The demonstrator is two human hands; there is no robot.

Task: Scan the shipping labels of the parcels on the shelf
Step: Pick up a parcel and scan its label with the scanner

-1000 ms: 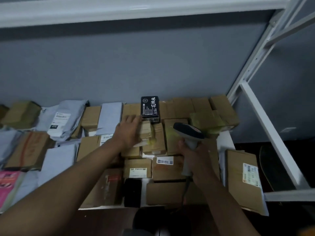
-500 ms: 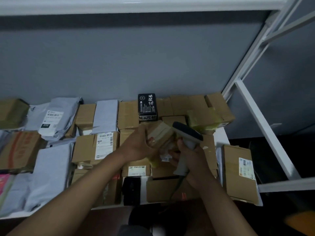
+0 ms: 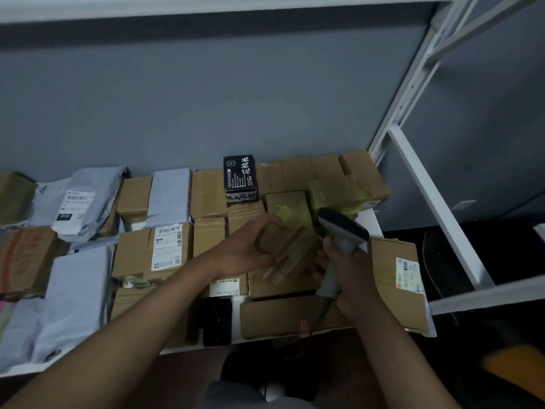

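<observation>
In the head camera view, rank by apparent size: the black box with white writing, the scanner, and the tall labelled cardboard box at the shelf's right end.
1. Cardboard box at the right end: largest.
2. Scanner and black box: look alike in size; the scanner is partly hidden by the right hand and nearer the camera, so unranked.

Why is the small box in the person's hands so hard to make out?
In the head view the light is dim, and the small box in the left hand is smeared by motion blur; the scanner in the right hand looks sharper. The wide lens bends the shelf frame.
</observation>
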